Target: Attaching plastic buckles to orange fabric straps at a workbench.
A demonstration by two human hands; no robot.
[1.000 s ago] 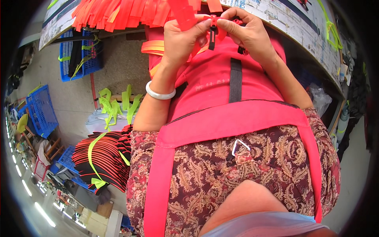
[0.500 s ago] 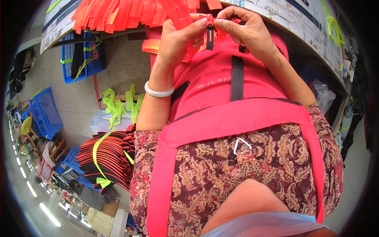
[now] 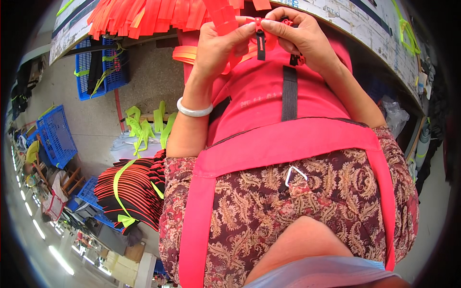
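Note:
A pink-red fabric piece with black webbing straps hangs from the table edge down over my lap. My left hand, with a white bangle on the wrist, pinches an orange-red strap against the top of the fabric. My right hand pinches the same spot from the right, where a short black webbing piece with a red plastic part sits between the fingertips of both hands. A longer black strap runs down the fabric below my right hand.
A heap of orange-red straps lies on the table edge at the top. Blue crates stand on the floor to the left. A bundled stack of red-and-black pieces tied with yellow-green tape sits by my left side, near loose yellow-green straps.
Both hands have lifted slightly toward the table edge and closed in together on the black webbing piece; the fabric on my lap has stayed in place.

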